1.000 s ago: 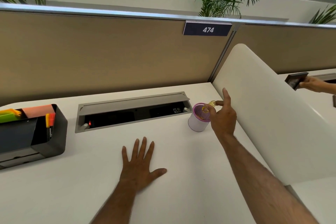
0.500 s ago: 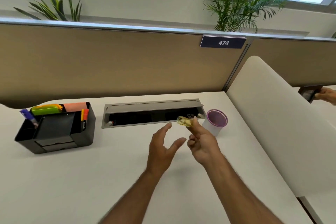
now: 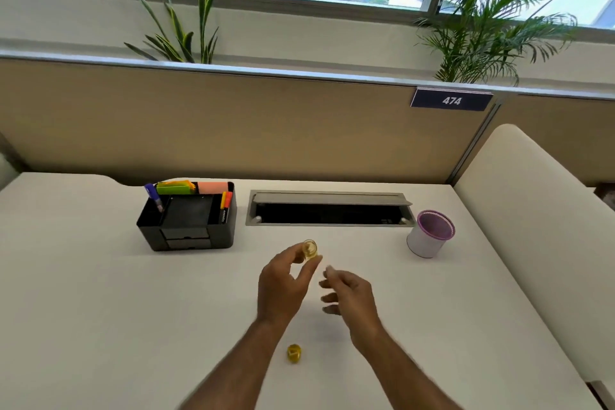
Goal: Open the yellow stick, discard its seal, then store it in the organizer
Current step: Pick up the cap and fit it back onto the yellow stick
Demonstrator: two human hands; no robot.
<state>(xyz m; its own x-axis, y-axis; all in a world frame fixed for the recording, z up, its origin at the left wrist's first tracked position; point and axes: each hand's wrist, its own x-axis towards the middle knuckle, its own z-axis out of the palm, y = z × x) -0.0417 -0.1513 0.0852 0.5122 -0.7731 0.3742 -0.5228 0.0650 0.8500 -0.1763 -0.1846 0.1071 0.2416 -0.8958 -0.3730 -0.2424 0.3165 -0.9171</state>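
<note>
My left hand (image 3: 283,283) holds the yellow stick (image 3: 310,249) by its body between thumb and fingers, its open end pointing away from me. My right hand (image 3: 349,293) hovers just right of it with loosely curled fingers; something small and pale may sit at its fingertips, too blurred to tell. A yellow cap (image 3: 294,353) lies on the white desk (image 3: 100,309) between my forearms. The black organizer (image 3: 189,220) stands at the back left, holding markers and sticky notes. The white cup with a purple rim (image 3: 431,238) stands at the back right.
A grey cable tray (image 3: 329,208) with its lid open is set into the desk between organizer and cup. A tan partition runs along the back edge. A white side divider (image 3: 532,226) bounds the desk on the right.
The yellow stick has passed from my right hand to my left. Both hands drew back from the cup toward the desk's middle. The view swung left, bringing the organizer further in.
</note>
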